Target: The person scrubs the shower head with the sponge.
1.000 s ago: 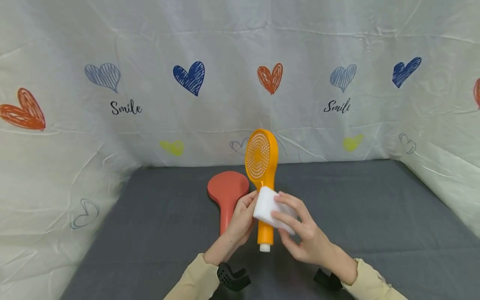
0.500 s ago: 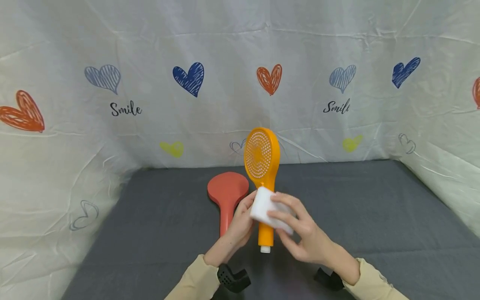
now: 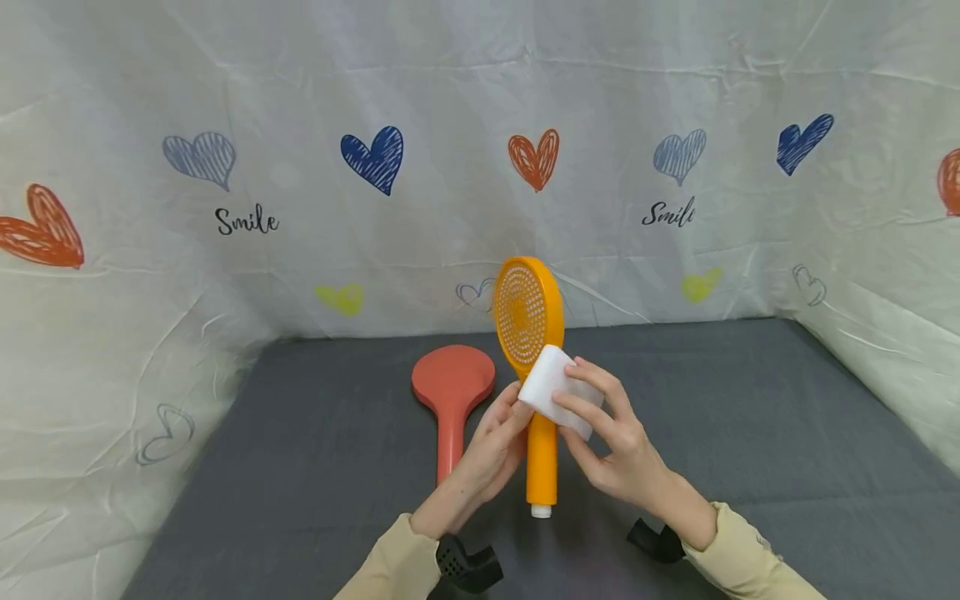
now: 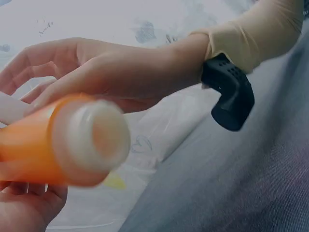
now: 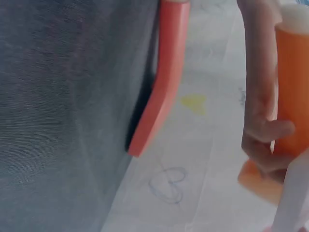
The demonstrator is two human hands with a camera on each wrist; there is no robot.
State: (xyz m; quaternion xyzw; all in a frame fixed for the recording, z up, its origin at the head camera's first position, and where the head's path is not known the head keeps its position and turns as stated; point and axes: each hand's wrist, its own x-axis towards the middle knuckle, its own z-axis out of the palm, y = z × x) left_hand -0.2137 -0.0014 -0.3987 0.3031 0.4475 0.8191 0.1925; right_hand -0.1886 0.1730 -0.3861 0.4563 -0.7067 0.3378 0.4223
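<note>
In the head view, an orange shower head (image 3: 542,467) is held up above the table, its perforated face turned to the left and its white threaded end pointing down. My left hand (image 3: 491,446) grips it around the upper handle; some of those fingers are hidden. My right hand (image 3: 621,446) pinches a white sponge (image 3: 557,387) between thumb and fingers, against the handle just below the head. The left wrist view shows the blurred white end (image 4: 104,137) up close. Left fingers (image 5: 270,135) curl around the handle in the right wrist view.
A red shower head (image 3: 452,379) lies face down on the dark grey tablecloth (image 3: 322,467), left of my hands. White fabric (image 3: 450,83) with printed hearts hangs behind and at both sides.
The sponge in my right hand has moved up and right along the handle, closer to the orange head. The orange shower head has shifted slightly right; the red one stays put.
</note>
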